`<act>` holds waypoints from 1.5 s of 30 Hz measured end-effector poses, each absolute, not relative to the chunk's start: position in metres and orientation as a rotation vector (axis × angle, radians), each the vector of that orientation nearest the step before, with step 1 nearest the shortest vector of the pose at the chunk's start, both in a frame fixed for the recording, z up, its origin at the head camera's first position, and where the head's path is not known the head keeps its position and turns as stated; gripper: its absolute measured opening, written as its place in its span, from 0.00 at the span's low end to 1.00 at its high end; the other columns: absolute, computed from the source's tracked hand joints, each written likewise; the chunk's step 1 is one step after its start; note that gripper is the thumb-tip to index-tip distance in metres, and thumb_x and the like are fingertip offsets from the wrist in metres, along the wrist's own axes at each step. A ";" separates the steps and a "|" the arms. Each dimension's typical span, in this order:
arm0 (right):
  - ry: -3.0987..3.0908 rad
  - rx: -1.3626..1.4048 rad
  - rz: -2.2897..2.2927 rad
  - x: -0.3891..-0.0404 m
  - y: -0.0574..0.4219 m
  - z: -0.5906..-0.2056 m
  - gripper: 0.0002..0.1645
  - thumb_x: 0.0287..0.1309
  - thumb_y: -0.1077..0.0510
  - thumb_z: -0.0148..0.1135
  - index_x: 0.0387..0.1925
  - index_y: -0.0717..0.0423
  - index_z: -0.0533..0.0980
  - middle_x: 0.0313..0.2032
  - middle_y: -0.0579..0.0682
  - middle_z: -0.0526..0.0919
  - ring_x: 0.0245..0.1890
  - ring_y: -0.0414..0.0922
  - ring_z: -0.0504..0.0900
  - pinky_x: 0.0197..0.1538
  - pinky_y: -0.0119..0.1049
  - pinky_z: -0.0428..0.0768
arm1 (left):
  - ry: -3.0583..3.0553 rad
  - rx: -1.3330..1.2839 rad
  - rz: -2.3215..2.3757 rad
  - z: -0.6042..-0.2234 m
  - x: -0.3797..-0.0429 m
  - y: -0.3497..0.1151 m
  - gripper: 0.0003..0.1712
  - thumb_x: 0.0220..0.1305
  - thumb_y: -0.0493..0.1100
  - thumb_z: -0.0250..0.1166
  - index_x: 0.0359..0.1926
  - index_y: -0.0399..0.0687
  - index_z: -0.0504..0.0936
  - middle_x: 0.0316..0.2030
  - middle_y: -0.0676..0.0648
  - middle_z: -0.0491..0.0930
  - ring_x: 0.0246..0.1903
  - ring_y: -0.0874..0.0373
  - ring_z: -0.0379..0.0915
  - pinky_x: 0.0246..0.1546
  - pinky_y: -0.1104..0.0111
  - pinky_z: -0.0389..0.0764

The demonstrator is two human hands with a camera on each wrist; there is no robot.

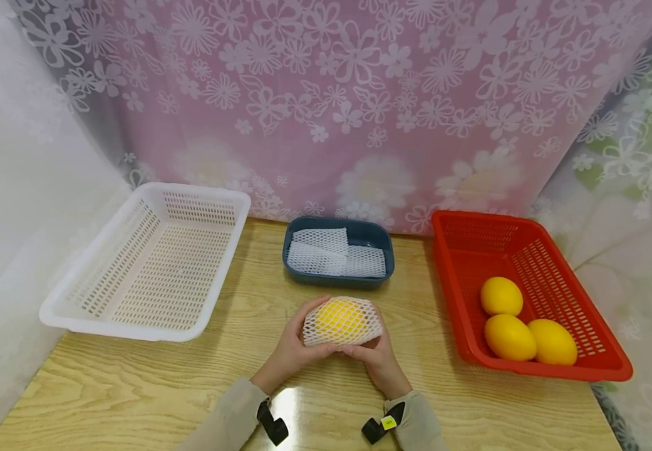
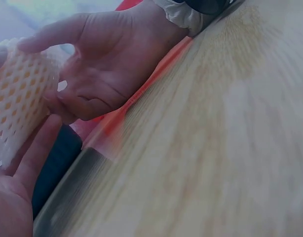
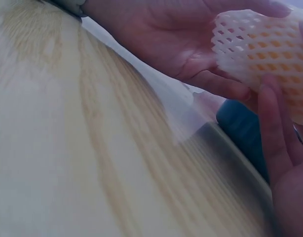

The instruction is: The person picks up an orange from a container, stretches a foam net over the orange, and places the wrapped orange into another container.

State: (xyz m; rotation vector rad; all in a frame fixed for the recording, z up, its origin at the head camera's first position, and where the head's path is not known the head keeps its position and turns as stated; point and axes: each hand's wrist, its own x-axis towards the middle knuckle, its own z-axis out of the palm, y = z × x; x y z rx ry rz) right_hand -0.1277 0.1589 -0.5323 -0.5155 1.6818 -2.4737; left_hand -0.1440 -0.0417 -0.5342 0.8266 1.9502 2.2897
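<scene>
A yellow fruit point(image 1: 341, 318) in a white foam net sleeve point(image 1: 310, 331) is held between both hands over the middle of the table. My left hand point(image 1: 294, 341) grips its left side, with the thumb along the near edge. On the opposite side my right hand point(image 1: 381, 356) grips the netted fruit, and the two thumbs almost meet in front. In the left wrist view the net point(image 2: 23, 94) bulges around the fruit, with fingertips of both hands against it. The right wrist view shows the net's loose edge point(image 3: 223, 42) sticking out past the fruit.
A blue tray point(image 1: 339, 282) behind the hands holds several flat foam nets point(image 1: 317, 259). At left stands a white slotted basket point(image 1: 201, 313). The red basket point(image 1: 444, 269) at right contains three yellow fruits point(image 1: 510, 337). A flowered curtain point(image 1: 326, 94) hangs along the table's back edge.
</scene>
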 end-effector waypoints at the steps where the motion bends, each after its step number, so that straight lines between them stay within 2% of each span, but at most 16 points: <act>1: 1.692 -0.512 -2.476 -0.128 0.159 -0.532 0.49 0.48 0.72 0.71 0.68 0.54 0.55 0.61 0.55 0.66 0.55 0.44 0.75 0.49 0.34 0.81 | 1.942 0.838 2.296 -0.535 -0.144 -0.042 0.48 0.53 0.29 0.74 0.72 0.36 0.61 0.68 0.41 0.65 0.64 0.54 0.65 0.59 0.68 0.70; 4: 1.699 -0.518 -2.482 -0.128 0.160 -0.531 0.52 0.46 0.73 0.73 0.67 0.57 0.54 0.62 0.55 0.66 0.58 0.45 0.73 0.53 0.35 0.79 | 1.924 0.880 2.304 -0.535 -0.145 -0.042 0.48 0.52 0.32 0.76 0.72 0.41 0.62 0.68 0.43 0.66 0.63 0.54 0.66 0.59 0.68 0.71; 9: 1.668 -0.531 -2.491 -0.128 0.160 -0.530 0.52 0.44 0.71 0.77 0.65 0.55 0.54 0.61 0.53 0.67 0.57 0.44 0.74 0.53 0.35 0.79 | 1.935 0.911 2.284 -0.535 -0.144 -0.043 0.49 0.50 0.33 0.77 0.72 0.46 0.63 0.65 0.42 0.68 0.61 0.52 0.68 0.59 0.67 0.71; 12: 1.661 -0.544 -2.494 -0.128 0.161 -0.531 0.51 0.44 0.69 0.77 0.64 0.54 0.55 0.60 0.53 0.67 0.57 0.44 0.74 0.53 0.34 0.79 | 1.936 0.903 2.283 -0.535 -0.144 -0.043 0.49 0.49 0.32 0.78 0.71 0.45 0.64 0.64 0.43 0.70 0.60 0.53 0.69 0.58 0.67 0.72; 16: 1.651 -0.574 -2.483 -0.128 0.161 -0.531 0.55 0.46 0.70 0.76 0.68 0.62 0.50 0.61 0.53 0.66 0.58 0.44 0.73 0.54 0.34 0.78 | 1.908 0.897 2.327 -0.536 -0.145 -0.043 0.49 0.46 0.32 0.80 0.69 0.41 0.65 0.63 0.43 0.70 0.59 0.54 0.70 0.57 0.67 0.73; 22: 1.598 -0.617 -2.475 -0.127 0.161 -0.531 0.56 0.49 0.69 0.73 0.71 0.68 0.48 0.62 0.54 0.66 0.59 0.44 0.73 0.54 0.33 0.78 | 1.872 0.910 2.361 -0.537 -0.147 -0.042 0.51 0.42 0.32 0.82 0.67 0.36 0.65 0.62 0.40 0.70 0.59 0.53 0.70 0.57 0.67 0.73; 25: 1.589 -0.623 -2.486 -0.127 0.161 -0.530 0.56 0.50 0.69 0.73 0.70 0.69 0.46 0.62 0.53 0.66 0.59 0.43 0.73 0.53 0.33 0.78 | 1.868 0.929 2.321 -0.534 -0.148 -0.043 0.48 0.47 0.36 0.80 0.68 0.38 0.65 0.61 0.41 0.70 0.57 0.54 0.71 0.55 0.67 0.74; 30: 1.583 -0.620 -2.495 -0.126 0.162 -0.529 0.55 0.49 0.69 0.74 0.70 0.68 0.48 0.61 0.53 0.68 0.56 0.43 0.74 0.49 0.33 0.80 | 1.876 0.970 2.177 -0.517 -0.154 -0.053 0.36 0.64 0.46 0.69 0.67 0.38 0.66 0.60 0.40 0.71 0.54 0.54 0.72 0.51 0.66 0.77; 33: 1.590 -0.639 -2.480 -0.127 0.162 -0.530 0.55 0.48 0.70 0.74 0.70 0.67 0.49 0.61 0.54 0.68 0.57 0.44 0.74 0.51 0.34 0.80 | 2.076 0.994 1.975 -0.499 -0.159 -0.057 0.33 0.65 0.52 0.67 0.65 0.40 0.70 0.57 0.44 0.75 0.52 0.55 0.73 0.50 0.65 0.77; 35: 1.607 -0.653 -2.456 -0.127 0.161 -0.531 0.55 0.47 0.71 0.74 0.70 0.66 0.51 0.61 0.54 0.68 0.57 0.45 0.74 0.53 0.34 0.79 | 2.270 1.005 1.754 -0.485 -0.159 -0.059 0.35 0.61 0.56 0.70 0.64 0.45 0.72 0.56 0.50 0.77 0.50 0.58 0.74 0.50 0.64 0.77; 38: 1.655 -0.675 -2.397 -0.127 0.161 -0.533 0.54 0.46 0.72 0.74 0.70 0.62 0.53 0.62 0.56 0.67 0.57 0.46 0.73 0.53 0.36 0.79 | 2.512 1.037 1.382 -0.469 -0.156 -0.057 0.44 0.52 0.64 0.73 0.65 0.53 0.71 0.57 0.56 0.75 0.52 0.61 0.73 0.51 0.62 0.76; 42: 1.684 -0.708 -2.346 -0.126 0.161 -0.535 0.55 0.46 0.73 0.73 0.71 0.60 0.53 0.64 0.58 0.62 0.58 0.47 0.72 0.53 0.37 0.79 | 2.589 1.051 1.114 -0.457 -0.149 -0.053 0.55 0.44 0.68 0.76 0.71 0.55 0.65 0.63 0.53 0.70 0.58 0.57 0.70 0.55 0.56 0.75; 45: 1.637 -0.722 -2.338 -0.125 0.160 -0.535 0.57 0.46 0.75 0.73 0.73 0.58 0.50 0.65 0.59 0.60 0.58 0.48 0.71 0.53 0.38 0.80 | 2.558 0.993 1.122 -0.454 -0.144 -0.052 0.56 0.43 0.64 0.79 0.71 0.54 0.64 0.64 0.50 0.68 0.59 0.55 0.69 0.55 0.55 0.75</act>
